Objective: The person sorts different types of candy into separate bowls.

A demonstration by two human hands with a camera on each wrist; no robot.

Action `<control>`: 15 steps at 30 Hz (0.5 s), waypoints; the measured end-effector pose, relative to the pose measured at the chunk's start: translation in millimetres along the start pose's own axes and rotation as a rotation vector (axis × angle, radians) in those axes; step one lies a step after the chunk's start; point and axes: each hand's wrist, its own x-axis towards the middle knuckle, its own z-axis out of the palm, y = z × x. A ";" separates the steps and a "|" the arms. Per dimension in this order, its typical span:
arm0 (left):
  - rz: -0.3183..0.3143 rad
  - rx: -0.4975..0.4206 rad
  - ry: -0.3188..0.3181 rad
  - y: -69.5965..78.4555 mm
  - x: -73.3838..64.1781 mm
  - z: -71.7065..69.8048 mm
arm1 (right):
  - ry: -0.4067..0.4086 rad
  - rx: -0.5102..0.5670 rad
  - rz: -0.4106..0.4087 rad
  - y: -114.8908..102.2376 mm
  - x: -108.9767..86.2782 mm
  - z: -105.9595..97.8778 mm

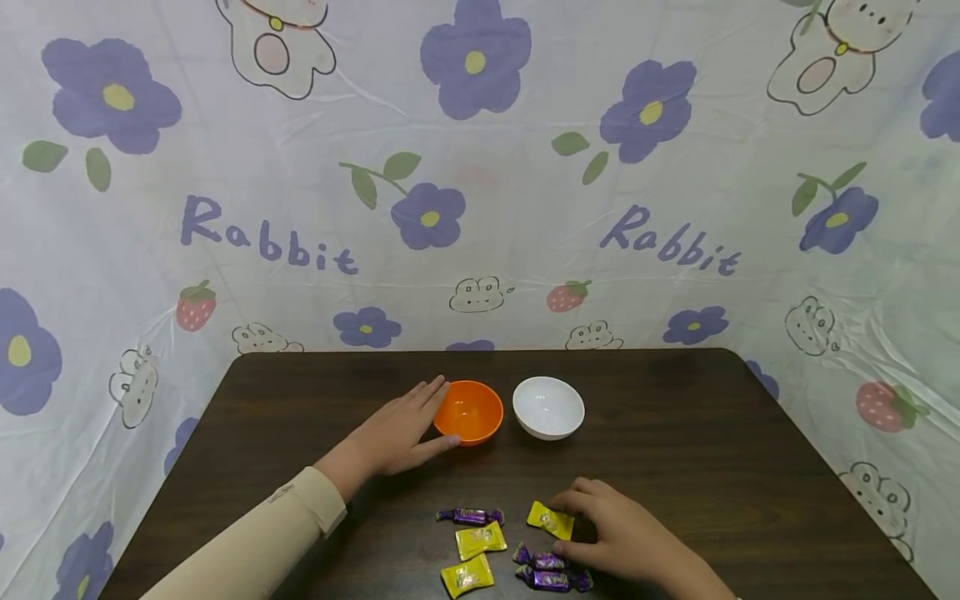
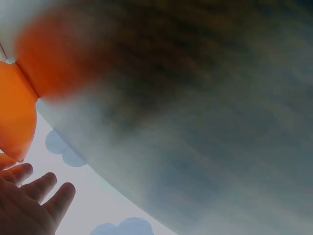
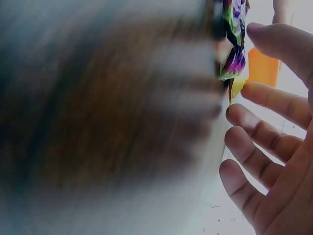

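My left hand (image 1: 405,429) lies at the left side of an orange bowl (image 1: 469,413), its fingers stretched along the rim and its thumb at the front. In the left wrist view, the fingers (image 2: 61,198) are straight and spread below the bowl (image 2: 17,105). My right hand (image 1: 618,529) reaches over a yellow wrapped candy (image 1: 551,521), the index fingertip right at its edge. The thumb is apart from the index finger, close to two purple twist-wrapped candies (image 1: 553,579). In the right wrist view, the fingers (image 3: 239,139) are spread and slightly bent.
A white bowl (image 1: 548,408) stands right of the orange one. Nearer me on the dark wooden table (image 1: 675,433) lie another purple candy (image 1: 471,517) and two yellow candies (image 1: 481,541). A printed cloth (image 1: 480,150) hangs behind the table and along its sides.
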 end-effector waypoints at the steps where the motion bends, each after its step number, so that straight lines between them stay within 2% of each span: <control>1: 0.000 0.003 -0.003 0.4 0.7 -0.1 | 0.001 -0.001 -0.005 -0.2 0.1 0.1; 9: -0.017 -0.004 -0.023 0.4 5.5 2.7 | 0.021 -0.034 -0.016 -1.9 2.7 -1.0; 15: -0.004 0.009 -0.021 -1.5 7.7 4.4 | 0.035 -0.077 -0.018 -3.2 5.2 -1.1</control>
